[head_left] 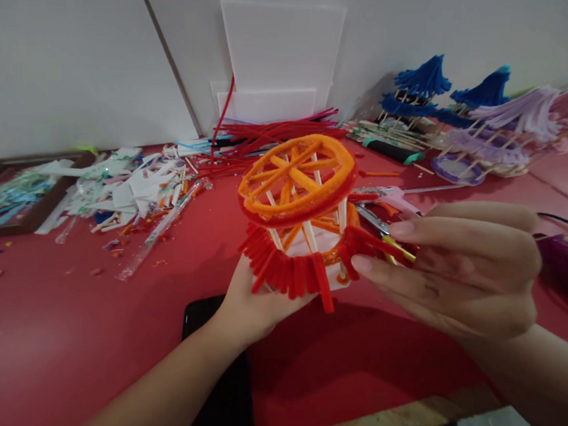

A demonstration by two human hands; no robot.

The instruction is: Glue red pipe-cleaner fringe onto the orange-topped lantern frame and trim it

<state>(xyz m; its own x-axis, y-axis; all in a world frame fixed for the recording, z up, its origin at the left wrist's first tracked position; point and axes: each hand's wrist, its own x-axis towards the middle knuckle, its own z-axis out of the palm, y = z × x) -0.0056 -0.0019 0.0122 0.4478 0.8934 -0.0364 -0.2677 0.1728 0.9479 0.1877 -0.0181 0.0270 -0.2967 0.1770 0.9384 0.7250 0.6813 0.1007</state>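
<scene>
My left hand (pixel 260 302) is closed round the underside of a small two-tier model (pixel 298 178) and holds it up, tilted, above the table. An orange fuzzy ring with crossing spokes and a red rim tops it, carried on pale wooden sticks. Round the lower tier runs a fringe of short red pipe cleaner pieces (pixel 290 273); one longer piece hangs at the front. My right hand (pixel 450 264) is at the fringe's right side, fingers bent, with red pipe cleaner pieces (pixel 374 241) between its fingertips. The left fingertips are hidden behind the model.
A pink glue gun (pixel 396 197) and a silver tool (pixel 372 219) lie behind my right hand. Red pipe cleaners (pixel 276 132) are heaped at the back. Scraps (pixel 135 187) litter the left, blue and lilac models (pixel 422 82) stand right. A black phone-like slab (pixel 216 394) lies in front.
</scene>
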